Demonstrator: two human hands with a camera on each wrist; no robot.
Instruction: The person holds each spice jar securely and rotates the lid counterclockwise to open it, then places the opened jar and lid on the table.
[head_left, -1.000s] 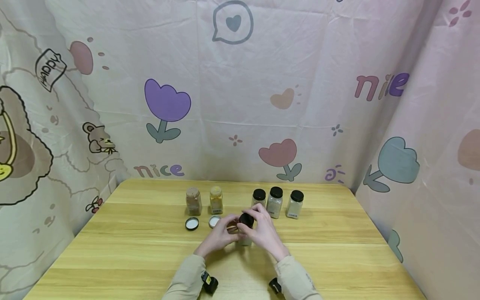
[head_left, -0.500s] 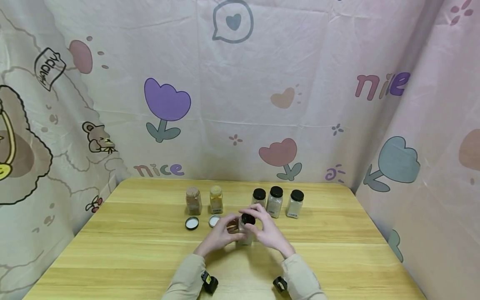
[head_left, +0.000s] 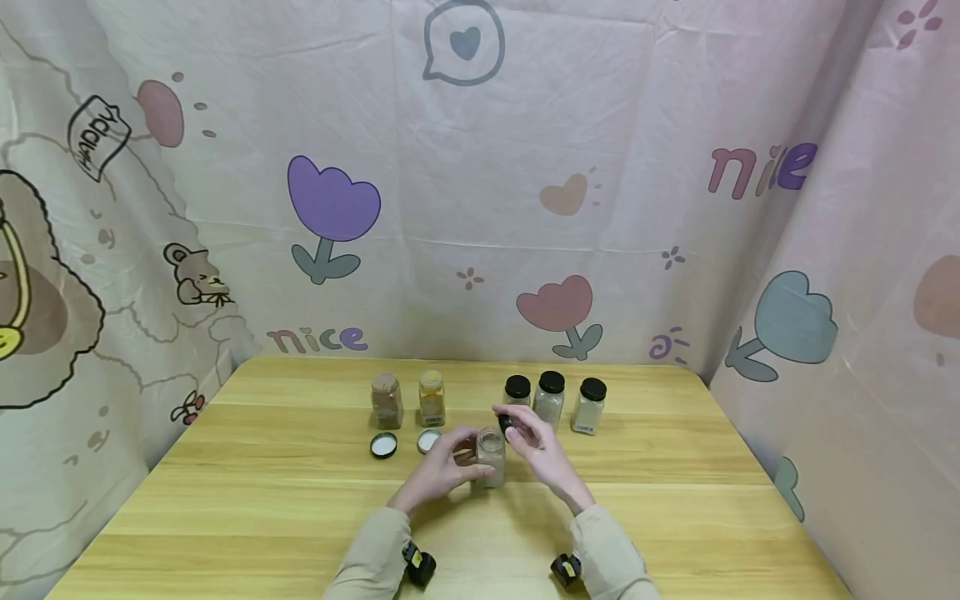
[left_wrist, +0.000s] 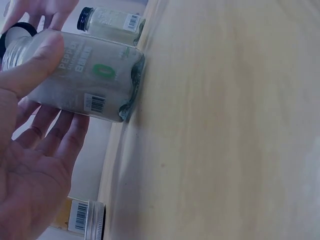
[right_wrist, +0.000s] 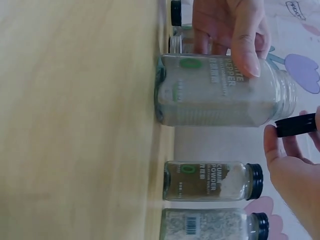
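My left hand point(head_left: 442, 471) grips an uncapped glass jar point(head_left: 491, 460) of pale powder, which stands upright near the middle of the table. Its label, partly readable in the right wrist view, says pepper. Thumb and fingers sit on opposite sides of the glass. Just right of the jar's mouth, my right hand point(head_left: 545, 457) pinches a black screw lid point(right_wrist: 296, 125), tilted on edge and apart from the threaded neck. In the left wrist view the lid's pale inside shows beside the jar neck.
Farther back stand an open brown-powder jar point(head_left: 387, 405) and an open yellow-powder jar point(head_left: 432, 403). Before them lie two upturned lids point(head_left: 383, 446). Back right are three black-capped jars, among them a cumin powder jar point(right_wrist: 207, 181). A printed curtain point(head_left: 465, 208) hangs behind the table.
The black lid has come off the jar in my left hand. My right hand has carried it up and to the right, tilting it. My left hand has stayed in place.
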